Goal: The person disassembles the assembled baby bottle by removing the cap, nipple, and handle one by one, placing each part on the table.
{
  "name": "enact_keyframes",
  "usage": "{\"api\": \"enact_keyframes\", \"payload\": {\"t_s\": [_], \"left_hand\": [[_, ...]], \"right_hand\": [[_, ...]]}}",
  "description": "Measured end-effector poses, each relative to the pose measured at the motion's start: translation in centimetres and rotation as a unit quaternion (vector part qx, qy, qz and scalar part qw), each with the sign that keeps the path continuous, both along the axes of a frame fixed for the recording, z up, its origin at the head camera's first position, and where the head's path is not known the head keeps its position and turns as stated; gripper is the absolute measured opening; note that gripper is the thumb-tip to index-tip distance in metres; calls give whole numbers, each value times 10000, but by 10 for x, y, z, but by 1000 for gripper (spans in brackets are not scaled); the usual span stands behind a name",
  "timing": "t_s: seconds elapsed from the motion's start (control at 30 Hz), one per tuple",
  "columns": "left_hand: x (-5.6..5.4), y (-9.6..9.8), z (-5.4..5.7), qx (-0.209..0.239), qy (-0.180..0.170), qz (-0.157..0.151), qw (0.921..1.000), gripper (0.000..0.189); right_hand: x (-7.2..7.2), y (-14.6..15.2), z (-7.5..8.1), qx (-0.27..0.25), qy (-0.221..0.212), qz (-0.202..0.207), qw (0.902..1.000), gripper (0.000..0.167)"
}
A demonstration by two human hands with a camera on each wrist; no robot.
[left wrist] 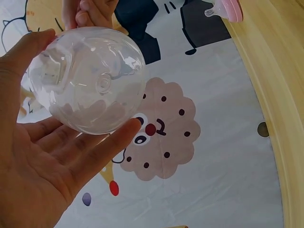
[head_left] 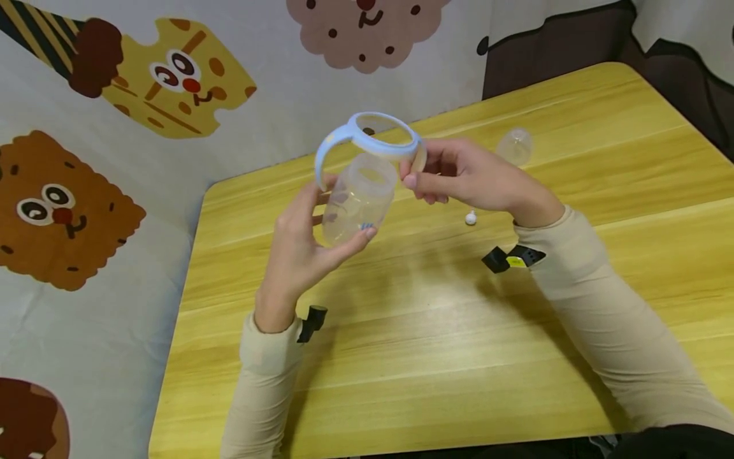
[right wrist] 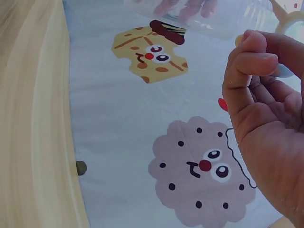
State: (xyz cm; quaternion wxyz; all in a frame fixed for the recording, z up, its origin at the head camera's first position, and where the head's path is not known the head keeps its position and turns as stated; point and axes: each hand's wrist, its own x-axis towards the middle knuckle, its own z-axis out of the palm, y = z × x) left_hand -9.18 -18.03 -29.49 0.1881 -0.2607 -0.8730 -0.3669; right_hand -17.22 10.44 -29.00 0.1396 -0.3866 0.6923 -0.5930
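Baby bottle [head_left: 358, 201], clear and uncapped, is held tilted above the table [head_left: 436, 370], left of the middle and towards the far edge. The left hand [head_left: 298, 248] grasps it, thumb on the near side and fingers round the far side. A small blue mark [head_left: 367, 225] printed on the wall is too small to read.

The right hand [head_left: 476, 175] pinches one grip of a pale-blue two-handled ring [head_left: 383, 148] between thumb and fingers; the ring sits over the bottle's mouth, though whether they touch cannot be told.

A clear dome cap [head_left: 516, 146] rests near the far edge, right of the middle, and a small white ball-shaped piece [head_left: 471, 218] lies nearer. The left wrist view shows a pink-collared nipple [left wrist: 227, 10] by the far edge. The black right wrist camera [head_left: 496, 259] bears a yellow label [head_left: 517, 262], its writing unreadable. The cloth backdrop [head_left: 275, 134] carries cartoon biscuits.
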Motion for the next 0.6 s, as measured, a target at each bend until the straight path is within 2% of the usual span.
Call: {"api": "enact_keyframes", "payload": {"t_s": [0.17,0.27,0.47,0.6], "left_hand": [[1,0,0,-46,-57,31,10000,80],[0,0,0,-75,-75,22,9999,80],[0,1,-1,-132,-142,-62,9998,78],[0,1,-1,-131,-129,-78,9998,78]], "right_hand": [[-4,3,0,-503,-49,-176,9986,8],[-5,5,0,-628,-122,-308,9975,9],[-8,7,-1,-523,-293,-816,9949,12],[-10,8,-2,-534,-484,-1004,9923,13]]}}
